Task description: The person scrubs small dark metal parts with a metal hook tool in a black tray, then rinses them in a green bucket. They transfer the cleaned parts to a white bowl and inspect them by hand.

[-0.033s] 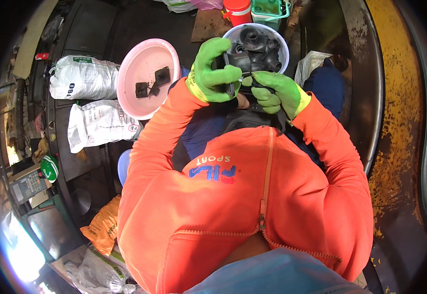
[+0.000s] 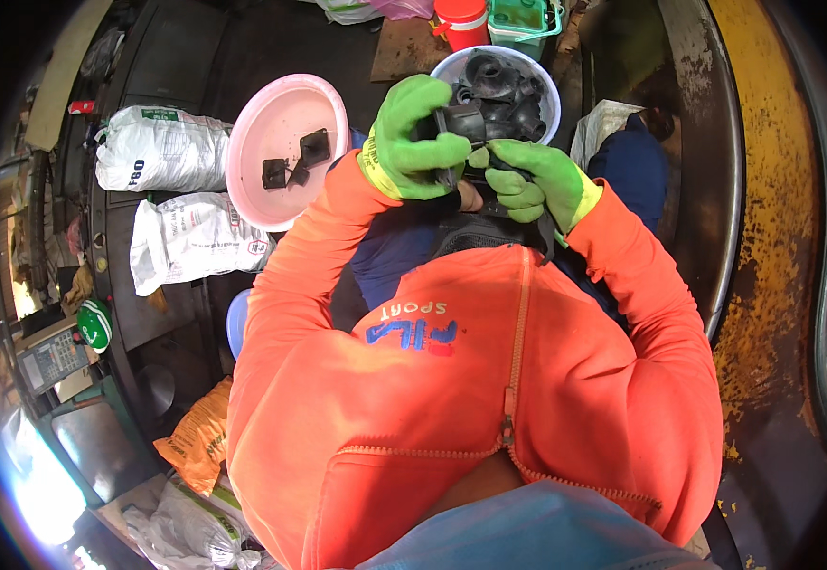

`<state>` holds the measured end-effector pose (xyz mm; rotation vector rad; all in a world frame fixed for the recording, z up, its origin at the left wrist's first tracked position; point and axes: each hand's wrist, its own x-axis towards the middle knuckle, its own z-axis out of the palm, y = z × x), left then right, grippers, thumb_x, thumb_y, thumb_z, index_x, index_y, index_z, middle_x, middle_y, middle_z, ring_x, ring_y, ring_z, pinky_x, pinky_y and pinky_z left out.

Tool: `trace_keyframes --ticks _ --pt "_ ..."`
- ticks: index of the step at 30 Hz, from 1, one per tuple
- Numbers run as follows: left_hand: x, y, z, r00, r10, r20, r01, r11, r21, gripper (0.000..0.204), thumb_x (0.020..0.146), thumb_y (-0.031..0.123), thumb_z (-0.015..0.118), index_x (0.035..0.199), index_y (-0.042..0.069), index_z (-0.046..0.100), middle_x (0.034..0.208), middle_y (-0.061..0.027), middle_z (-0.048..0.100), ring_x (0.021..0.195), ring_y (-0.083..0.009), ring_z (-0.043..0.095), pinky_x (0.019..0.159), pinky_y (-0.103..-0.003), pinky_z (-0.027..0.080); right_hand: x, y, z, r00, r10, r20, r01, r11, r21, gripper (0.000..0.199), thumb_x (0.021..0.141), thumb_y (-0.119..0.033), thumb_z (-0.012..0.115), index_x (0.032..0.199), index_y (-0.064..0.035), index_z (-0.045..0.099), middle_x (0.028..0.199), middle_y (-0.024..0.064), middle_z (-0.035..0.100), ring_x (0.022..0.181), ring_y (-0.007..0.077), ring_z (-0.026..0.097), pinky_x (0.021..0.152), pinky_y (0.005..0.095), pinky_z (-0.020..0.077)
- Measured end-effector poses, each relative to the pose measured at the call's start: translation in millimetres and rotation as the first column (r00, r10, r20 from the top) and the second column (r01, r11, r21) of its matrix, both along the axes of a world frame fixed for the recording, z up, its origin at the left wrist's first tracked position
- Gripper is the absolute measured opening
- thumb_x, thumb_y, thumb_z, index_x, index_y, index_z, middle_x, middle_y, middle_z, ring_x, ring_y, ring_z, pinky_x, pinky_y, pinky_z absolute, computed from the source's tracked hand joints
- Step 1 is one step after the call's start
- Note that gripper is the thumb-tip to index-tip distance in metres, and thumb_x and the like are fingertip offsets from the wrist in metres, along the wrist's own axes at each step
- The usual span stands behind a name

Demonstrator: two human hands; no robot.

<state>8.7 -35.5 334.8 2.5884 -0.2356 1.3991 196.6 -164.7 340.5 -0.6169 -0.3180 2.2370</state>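
Gripping a black rubber part, left hand curled tight around it; right hand pinched closed on its lower end. White bowl just beyond both hands, pink basin left.

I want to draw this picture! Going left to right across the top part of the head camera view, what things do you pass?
White sacks → pink bowl with dark flat pieces → left hand in a green glove, gripping a black part → right hand → yellow rusty metal surface.
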Motion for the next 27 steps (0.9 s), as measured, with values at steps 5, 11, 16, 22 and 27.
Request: trace_keyframes --ticks 5,11,16,22,27 --pt "-27 -2 11 0.968 0.174 -0.180 -0.120 0.953 0.277 0.035 0.056 0.019 0.068 0.091 0.022 0.062 0.105 -0.0042 0.056 0.084 -0.0311 0.054 0.068 -0.042 0.048 9 24 3 0.932 -0.273 -0.237 0.282 0.960 0.002 0.029 0.099 -0.027 0.040 0.109 -0.0025 0.051 0.062 -0.0066 0.031 0.043 0.0026 0.027 0.037 0.0202 0.0227" --pt "-181 -7 -64 0.337 0.941 0.032 -0.920 0.336 -0.203 0.050 0.063 0.012 0.072 0.110 0.005 0.056 0.109 -0.0172 0.055 0.099 -0.0317 0.051 0.086 -0.044 0.043 47 51 -46 0.869 -0.405 -0.282 0.420 0.908 -0.011 0.028 0.099 -0.025 0.041 0.113 -0.0043 0.052 0.066 -0.0050 0.028 0.049 0.0051 0.027 0.045 0.0218 0.0261" --pt "-372 -81 -208 0.121 0.886 -0.447 0.326 -0.461 -0.826 0.024 0.082 0.031 0.060 0.095 0.011 0.059 0.086 -0.0032 0.062 0.070 -0.0214 0.059 0.062 -0.038 0.048 56 37 -90 0.890 -0.437 -0.132 0.427 0.899 -0.095 0.028 0.098 -0.024 0.042 0.116 -0.0048 0.049 0.072 -0.0033 0.037 0.053 0.0066 0.033 0.048 0.0224 0.0281" --pt "-563 -157 -244 -0.197 0.880 -0.432 0.581 -0.250 -0.774 0.038 0.084 0.031 0.060 0.114 0.010 0.053 0.105 -0.0064 0.058 0.087 -0.0229 0.056 0.071 -0.040 0.047 66 45 -92 0.869 -0.478 -0.128 0.473 0.879 -0.066 0.030 0.097 -0.023 0.044 0.119 -0.0031 0.048 0.071 -0.0038 0.033 0.053 0.0068 0.030 0.048 0.0227 0.0274" --pt "-538 -67 -211 -0.084 0.940 -0.331 0.432 -0.265 -0.862 0.046 0.087 0.035 0.058 0.125 0.012 0.048 0.116 -0.0059 0.054 0.099 -0.0248 0.053 0.081 -0.040 0.046 67 43 -100 0.862 -0.500 -0.088 0.501 0.865 -0.009 0.032 0.096 -0.025 0.046 0.119 -0.0025 0.048 0.074 -0.0018 0.040 0.057 0.0081 0.034 0.049 0.0226 0.0291"
